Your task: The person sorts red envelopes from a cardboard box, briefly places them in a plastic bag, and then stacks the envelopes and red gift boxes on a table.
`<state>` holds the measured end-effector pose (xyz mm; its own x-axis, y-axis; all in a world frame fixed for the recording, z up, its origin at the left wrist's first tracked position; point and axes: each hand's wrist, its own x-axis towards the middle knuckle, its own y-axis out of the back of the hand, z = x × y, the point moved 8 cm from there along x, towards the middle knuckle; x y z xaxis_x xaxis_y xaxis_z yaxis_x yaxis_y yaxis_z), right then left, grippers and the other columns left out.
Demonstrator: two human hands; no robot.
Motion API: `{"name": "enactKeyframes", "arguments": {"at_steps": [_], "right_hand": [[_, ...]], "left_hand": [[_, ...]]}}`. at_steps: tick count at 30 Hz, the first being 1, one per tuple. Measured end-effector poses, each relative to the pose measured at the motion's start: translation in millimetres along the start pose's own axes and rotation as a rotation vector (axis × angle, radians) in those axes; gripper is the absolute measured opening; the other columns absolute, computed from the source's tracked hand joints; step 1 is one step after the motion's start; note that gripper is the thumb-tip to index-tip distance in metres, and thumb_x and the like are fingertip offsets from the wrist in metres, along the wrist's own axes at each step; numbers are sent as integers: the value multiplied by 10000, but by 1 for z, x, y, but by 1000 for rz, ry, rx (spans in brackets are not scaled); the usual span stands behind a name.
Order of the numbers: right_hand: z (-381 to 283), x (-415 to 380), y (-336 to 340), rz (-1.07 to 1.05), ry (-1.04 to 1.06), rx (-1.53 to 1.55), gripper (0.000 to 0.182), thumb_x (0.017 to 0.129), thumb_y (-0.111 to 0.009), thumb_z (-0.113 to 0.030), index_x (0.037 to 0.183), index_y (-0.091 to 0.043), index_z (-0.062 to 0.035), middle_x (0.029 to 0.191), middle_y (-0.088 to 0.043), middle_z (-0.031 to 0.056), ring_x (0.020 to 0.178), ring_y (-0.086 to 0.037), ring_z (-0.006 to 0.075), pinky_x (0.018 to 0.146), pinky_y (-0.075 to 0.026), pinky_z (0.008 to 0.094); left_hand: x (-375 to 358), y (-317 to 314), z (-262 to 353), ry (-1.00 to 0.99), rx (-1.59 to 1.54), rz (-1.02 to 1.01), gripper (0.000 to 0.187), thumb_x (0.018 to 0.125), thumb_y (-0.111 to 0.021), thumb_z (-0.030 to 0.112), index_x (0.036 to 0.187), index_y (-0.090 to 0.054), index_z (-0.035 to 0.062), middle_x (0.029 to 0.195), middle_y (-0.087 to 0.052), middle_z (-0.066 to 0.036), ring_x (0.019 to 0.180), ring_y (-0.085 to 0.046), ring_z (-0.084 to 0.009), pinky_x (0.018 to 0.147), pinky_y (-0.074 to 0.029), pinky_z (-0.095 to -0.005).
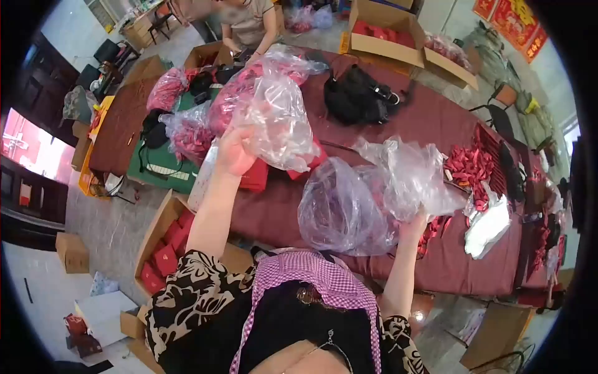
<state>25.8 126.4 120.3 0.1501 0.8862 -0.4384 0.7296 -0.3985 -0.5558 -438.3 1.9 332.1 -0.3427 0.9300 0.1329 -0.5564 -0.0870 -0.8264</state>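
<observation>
My left hand (237, 153) is raised over the table, its fingers closed on a crumpled clear plastic bag (281, 121). Part of that bag overlaps a larger bag of pink-red items (232, 103) behind it. On the right, my right hand (418, 219) grips a second clear plastic bag (408, 171) by its lower side; the fingertips are partly hidden by the film. Between the hands lies a big purplish see-through bag (339, 209), open and loosely crumpled. Red boxes (254, 179) show beneath my left hand.
A black backpack (358, 96) lies on the maroon-covered table (436, 118). Red ribbon pieces (470, 165) and a white bundle (487, 227) sit at the right. Cartons with red boxes stand at lower left (159, 249) and at the back (386, 43). A person (249, 28) is across the table.
</observation>
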Motion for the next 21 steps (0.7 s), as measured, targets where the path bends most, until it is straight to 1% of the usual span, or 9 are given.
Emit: {"name": "enactKeyframes", "arguments": {"at_steps": [3, 5, 6, 9, 12, 15, 17, 19, 21], "right_hand": [[-50, -24, -45, -108, 463, -477, 409, 817, -591, -65, 1200, -504, 51, 1080, -594, 99, 911, -591, 178, 785, -474, 261], [-56, -51, -88, -200, 704, -570, 367, 818, -588, -62, 1166, -536, 42, 1079, -596, 96, 931, -571, 158, 801, -467, 279], [-44, -50, -99, -227, 635, -665, 377, 818, -578, -50, 1181, -524, 36, 1084, -591, 95, 942, -564, 153, 813, -463, 283], [-17, -92, -141, -405, 127, -485, 390, 823, -573, -41, 1201, -503, 19, 1120, -567, 89, 981, -553, 159, 848, -454, 294], [-3, -93, -147, -527, 28, -189, 261, 829, -588, -58, 1082, -575, 4, 1013, -596, 71, 930, -572, 176, 780, -470, 294], [-12, -80, -130, -195, 24, -222, 197, 863, -604, -195, 977, -584, -36, 875, -588, 55, 782, -611, 172, 655, -512, 310], [-22, -73, -107, -216, 13, -236, 244, 873, -582, -248, 996, -578, -38, 880, -595, 64, 743, -615, 182, 628, -517, 323], [-20, -55, -81, -199, 83, -115, 279, 873, -555, -264, 1033, -568, -35, 915, -621, 94, 733, -633, 210, 607, -530, 340], [-22, -41, -55, -174, 89, -197, 313, 860, -545, -240, 1070, -557, -9, 936, -634, 123, 739, -646, 252, 609, -544, 366]], "left_hand": [[6, -48, -32, 46, 115, -205, 541, 837, -401, -33, 1359, -385, 103, 1359, -426, -181, 1185, -487, -362, 968, -425, -494], [8, -73, -74, 62, 583, -418, 475, 870, -419, 7, 1343, -408, 54, 1365, -433, -155, 1219, -470, -301, 1012, -384, -408], [-3, -90, -95, -121, 818, -506, 445, 897, -423, 63, 1340, -406, 16, 1370, -435, -138, 1268, -414, -271, 1051, -318, -350], [-22, -121, -180, -326, 1646, -850, 515, 834, -493, 102, 1340, -414, 52, 1415, -349, -187, 1337, -275, -364, 1076, -237, -479], [-37, -124, -228, -357, 1933, -908, 528, 812, -552, 206, 1325, -453, 130, 1408, -316, -241, 1294, -240, -512, 1010, -219, -630], [-59, -130, -250, -445, 1981, -1042, 517, 799, -569, 200, 1300, -475, 113, 1408, -317, -233, 1300, -228, -514, 974, -272, -646], [-65, -142, -230, -440, 1699, -1174, 507, 803, -614, 196, 1268, -489, 37, 1373, -356, -252, 1296, -300, -442, 973, -344, -568], [-51, -129, -228, 366, 859, -1108, 524, 820, -643, 183, 1266, -462, -24, 1268, -477, -243, 1196, -461, -330, 966, -394, -439], [-13, -92, -221, 473, 901, -551, 594, 816, -675, 197, 1305, -425, -29, 1224, -531, -207, 1118, -528, -234, 925, -426, -344]]}}
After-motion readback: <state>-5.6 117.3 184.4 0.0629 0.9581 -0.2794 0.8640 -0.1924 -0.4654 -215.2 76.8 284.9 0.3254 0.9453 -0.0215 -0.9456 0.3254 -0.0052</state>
